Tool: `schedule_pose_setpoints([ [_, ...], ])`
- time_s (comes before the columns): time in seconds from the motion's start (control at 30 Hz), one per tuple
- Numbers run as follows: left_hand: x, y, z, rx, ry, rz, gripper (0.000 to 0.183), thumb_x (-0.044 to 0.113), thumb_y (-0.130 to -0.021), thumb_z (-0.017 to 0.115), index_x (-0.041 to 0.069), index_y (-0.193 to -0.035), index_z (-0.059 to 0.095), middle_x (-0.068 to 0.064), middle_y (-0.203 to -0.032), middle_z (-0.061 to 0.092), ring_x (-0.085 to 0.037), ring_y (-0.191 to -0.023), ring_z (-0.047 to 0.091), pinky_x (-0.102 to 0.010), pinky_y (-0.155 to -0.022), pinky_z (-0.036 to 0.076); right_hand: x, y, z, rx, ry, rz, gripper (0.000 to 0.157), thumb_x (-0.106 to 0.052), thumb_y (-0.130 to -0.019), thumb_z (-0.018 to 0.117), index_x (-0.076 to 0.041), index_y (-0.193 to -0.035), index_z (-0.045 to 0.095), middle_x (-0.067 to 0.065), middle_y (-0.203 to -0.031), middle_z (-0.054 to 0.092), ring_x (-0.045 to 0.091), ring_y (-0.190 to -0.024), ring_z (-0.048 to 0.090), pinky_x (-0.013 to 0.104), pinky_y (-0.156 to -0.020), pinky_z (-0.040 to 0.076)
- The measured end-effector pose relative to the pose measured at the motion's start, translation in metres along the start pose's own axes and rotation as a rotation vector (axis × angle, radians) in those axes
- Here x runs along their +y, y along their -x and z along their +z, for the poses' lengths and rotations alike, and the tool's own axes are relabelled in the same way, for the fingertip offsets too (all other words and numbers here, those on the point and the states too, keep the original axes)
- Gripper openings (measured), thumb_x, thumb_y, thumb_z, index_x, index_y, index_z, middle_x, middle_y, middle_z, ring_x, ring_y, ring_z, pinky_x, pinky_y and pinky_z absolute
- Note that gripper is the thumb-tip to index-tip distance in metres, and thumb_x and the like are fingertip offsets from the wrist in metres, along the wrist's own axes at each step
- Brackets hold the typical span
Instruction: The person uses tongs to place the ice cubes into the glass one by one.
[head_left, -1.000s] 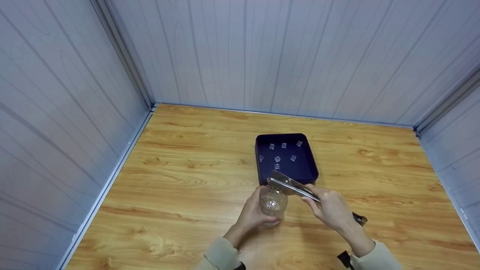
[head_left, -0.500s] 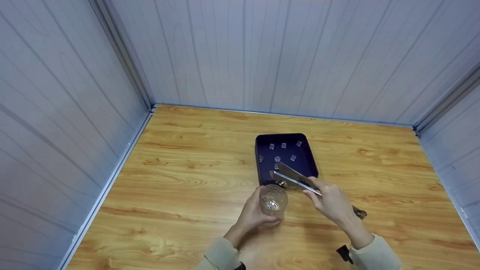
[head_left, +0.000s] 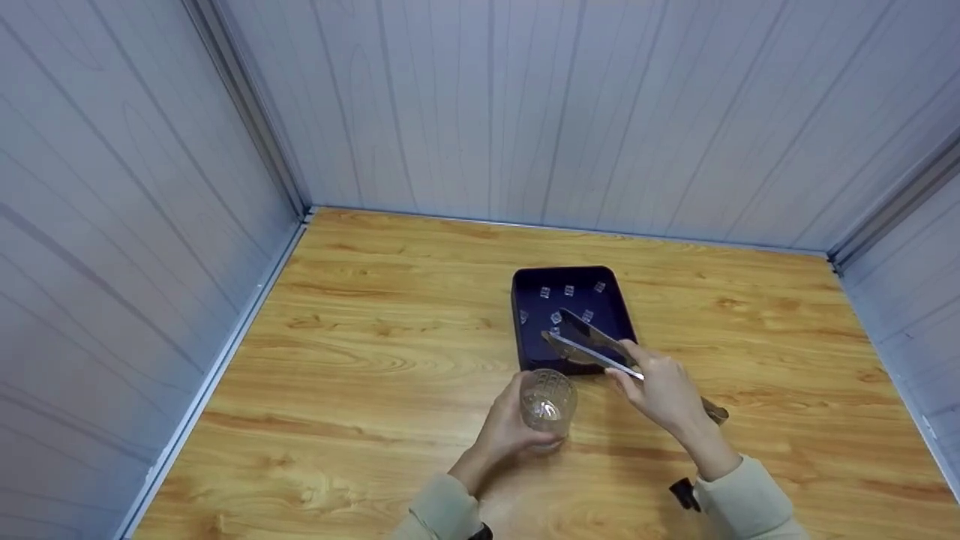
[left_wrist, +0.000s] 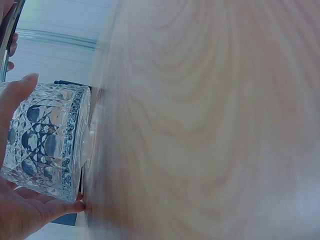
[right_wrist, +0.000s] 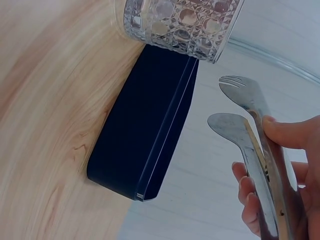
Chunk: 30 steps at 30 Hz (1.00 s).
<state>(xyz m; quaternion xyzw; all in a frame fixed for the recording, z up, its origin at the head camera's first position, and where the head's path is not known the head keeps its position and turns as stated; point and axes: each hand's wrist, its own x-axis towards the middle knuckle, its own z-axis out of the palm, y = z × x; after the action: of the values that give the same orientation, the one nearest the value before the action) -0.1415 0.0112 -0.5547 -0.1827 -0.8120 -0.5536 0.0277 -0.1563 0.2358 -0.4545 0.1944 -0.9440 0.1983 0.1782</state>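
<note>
Tongs [head_left: 589,355], placed at the glass rim one second earlier, now extend over the tray, with their two arms spread apart.

Head view: the right hand [head_left: 664,390] holds the tongs, thumb on one arm and fingers curled round the other. The dark blue tray [head_left: 540,349] lies on the wooden table [head_left: 390,322]. At least seven small clear pieces [head_left: 545,292] are visible on the tray floor, spaced apart; the tong tips partly overlap the nearest ones in view. The left hand [head_left: 504,424] grips the clear glass [head_left: 562,420] at the near left corner of the tray, fingers wrapped part-way round the wall. Bright glints show at the glass bottom; whether these are contents or reflections cannot be determined.

Left wrist view: the thumb and fingers of the left hand span opposite sides of the glass. The wall carries a cut diamond-and-disc pattern, which obscures the interior.

Right wrist view: the tong arms stand moderately apart, with an open gap between the tips; one tip is slotted. The outer side wall of the tray faces the camera, hiding its contents. The glass appears beyond one end of the tray.
</note>
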Motion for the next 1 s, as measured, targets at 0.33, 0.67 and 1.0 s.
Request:
schedule_pose_setpoints([
  [0.33, 0.0, 0.0, -0.001, -0.004, -0.024, 0.005, 0.089, 0.025, -0.05, 0.085, 0.009, -0.124, 0.038, -0.003, -0.115, 0.052, -0.018, -0.106, 0.049, -0.033, -0.091, 0.04, 0.006, -0.01, 0.007, -0.04, 0.04, 0.022, 0.048, -0.027, -0.075, 0.07, 0.004, -0.11, 0.058, 0.015, -0.067, 0.059, 0.012, -0.04, 0.041, 0.035, -0.044, 0.043],
  [0.67, 0.0, 0.0, 0.0, 0.004, 0.003, 0.003, 0.089, 0.027, -0.051, 0.085, 0.009, -0.124, 0.038, -0.004, -0.115, 0.052, -0.019, -0.105, 0.049, -0.034, -0.091, 0.04, 0.016, -0.019, 0.018, -0.101, 0.047, 0.078, 0.046, -0.028, -0.075, 0.069, 0.002, -0.109, 0.058, 0.023, -0.082, 0.063, 0.038, -0.069, 0.06, 0.048, -0.059, 0.047],
  [1.0, 0.0, 0.0, 0.0, 0.008, 0.011, 0.01, 0.088, 0.027, -0.051, 0.085, 0.009, -0.124, 0.038, -0.007, -0.114, 0.052, -0.022, -0.105, 0.05, -0.035, -0.09, 0.041, 0.021, -0.03, 0.027, -0.19, 0.089, 0.104, 0.047, -0.027, -0.076, 0.068, 0.003, -0.111, 0.058, 0.023, -0.099, 0.061, 0.038, -0.076, 0.06, 0.047, -0.057, 0.048],
])
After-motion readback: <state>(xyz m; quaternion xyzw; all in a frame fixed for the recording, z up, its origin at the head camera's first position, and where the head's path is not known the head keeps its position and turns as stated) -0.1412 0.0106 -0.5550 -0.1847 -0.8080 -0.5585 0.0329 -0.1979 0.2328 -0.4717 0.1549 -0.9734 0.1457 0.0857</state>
